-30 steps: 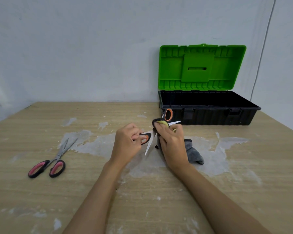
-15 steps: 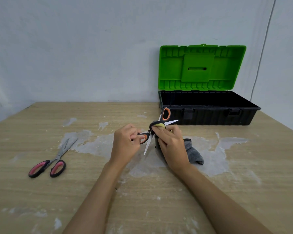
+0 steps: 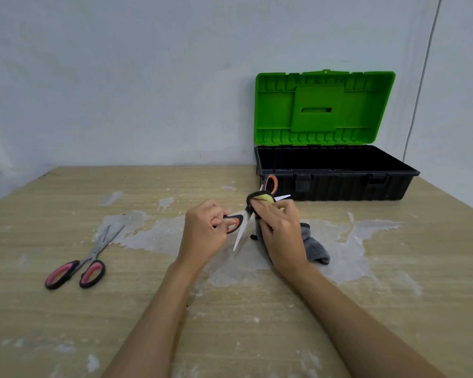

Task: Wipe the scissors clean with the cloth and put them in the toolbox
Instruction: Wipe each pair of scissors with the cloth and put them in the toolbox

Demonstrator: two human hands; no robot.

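Holding the orange-handled scissors (image 3: 243, 223) above the middle of the bench (image 3: 230, 323), the person is working with both hands close together. The left hand (image 3: 202, 236) is curling its fingers through the nearer orange-and-black handle loop, so its grip is closing around that loop. The scissors are standing open: one pale blade is pointing down toward the bench between the two hands, the other blade tip is poking out to the right past the right hand's fingers, and the second handle loop is rising behind, in front of the toolbox wall.

The right hand (image 3: 281, 233) is wrapping the cloth (image 3: 314, 245) around the scissors near where the blades cross, its grip pinching the fabric against the metal. The cloth is grey for the most part, with a yellow patch and a dark edge showing at the fingertips, and its loose end is trailing down onto the bench just right of the wrist.

The toolbox (image 3: 339, 184) is sitting at the far right of the bench against the wall, its green lid (image 3: 322, 109) standing upright and its black tray lying open just beyond the hands.

A second pair of scissors with pink handles (image 3: 79, 266) is lying closed on the bench, well apart to the left, blades pointing away over a patch of pale, scraped surface.
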